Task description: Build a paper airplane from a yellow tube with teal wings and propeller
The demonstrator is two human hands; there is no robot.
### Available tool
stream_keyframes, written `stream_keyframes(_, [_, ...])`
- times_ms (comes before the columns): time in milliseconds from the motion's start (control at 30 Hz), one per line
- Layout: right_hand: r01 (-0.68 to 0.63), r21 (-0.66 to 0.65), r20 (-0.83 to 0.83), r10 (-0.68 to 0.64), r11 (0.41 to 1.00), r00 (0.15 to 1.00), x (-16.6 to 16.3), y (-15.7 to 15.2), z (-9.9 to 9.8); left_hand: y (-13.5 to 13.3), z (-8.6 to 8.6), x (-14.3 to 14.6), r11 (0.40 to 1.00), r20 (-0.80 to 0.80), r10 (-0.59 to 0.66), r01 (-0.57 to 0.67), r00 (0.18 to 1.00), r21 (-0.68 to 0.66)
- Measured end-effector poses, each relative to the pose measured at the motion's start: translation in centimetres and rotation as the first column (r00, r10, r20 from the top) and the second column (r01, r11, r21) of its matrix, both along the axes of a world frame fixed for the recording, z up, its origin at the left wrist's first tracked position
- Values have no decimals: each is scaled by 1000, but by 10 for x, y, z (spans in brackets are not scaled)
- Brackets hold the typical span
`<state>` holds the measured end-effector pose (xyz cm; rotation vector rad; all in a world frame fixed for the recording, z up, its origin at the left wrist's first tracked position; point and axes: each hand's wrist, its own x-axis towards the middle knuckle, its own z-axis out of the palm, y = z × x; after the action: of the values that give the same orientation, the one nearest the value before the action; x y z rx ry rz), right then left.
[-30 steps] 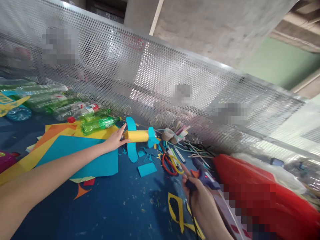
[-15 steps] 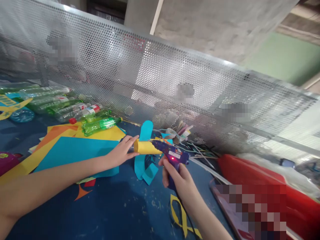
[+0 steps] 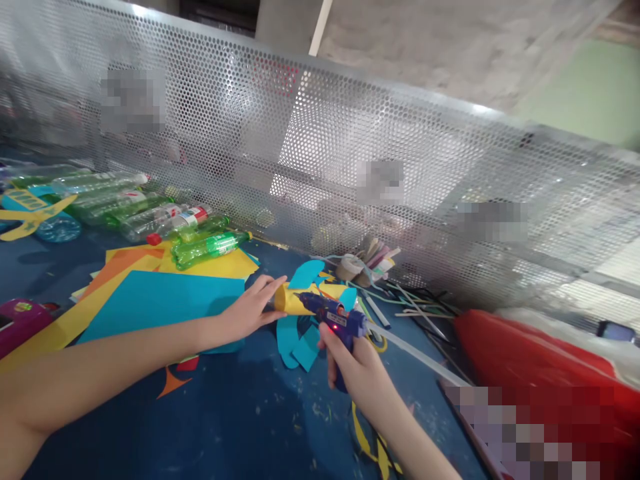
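My left hand (image 3: 257, 300) grips the left end of a yellow paper-wrapped tube (image 3: 295, 298); its thumb and fingers are on either side. Blue paper pieces, one rounded like a wing (image 3: 306, 274), stick out from the tube, and more blue cut paper (image 3: 306, 348) hangs below it. Held in my right hand (image 3: 357, 363) is a dark blue hot glue gun (image 3: 336, 315) with a red light lit. Its nozzle points left, over the tube's near side; I cannot tell whether it touches. A long clear glue stick trails from its back.
Coloured paper sheets (image 3: 165, 303) lie left of the hands, with several plastic bottles (image 3: 210, 248) behind. Tape rolls (image 3: 350, 267) and loose sticks sit at the perforated metal screen (image 3: 200, 120). At right are a red bag (image 3: 530, 353) and yellow scraps (image 3: 363, 433).
The blue wing piece has gone from upright to leaning right as the tube turned. The glue gun has tilted flatter, and its nozzle now overlaps the yellow tube. My left hand keeps its grip.
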<state>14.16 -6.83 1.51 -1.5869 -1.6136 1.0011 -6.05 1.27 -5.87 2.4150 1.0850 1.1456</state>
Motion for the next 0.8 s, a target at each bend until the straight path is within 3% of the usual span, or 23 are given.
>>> stream_keyframes(233, [-26,-11,24,26,1000,999,-2,-1,-1,-6,6,2,1000,-8,15,-15,1000,24])
stream_keyframes(567, [102,14,101,-103,995,990,7,0,8,-4,5,-1,1000,22,-9,8,1000,20])
stream_keyframes(800, [3,-12,124,-2,1000,992,0,-5,5,-6,5,1,1000,10,1,-1,1000,16])
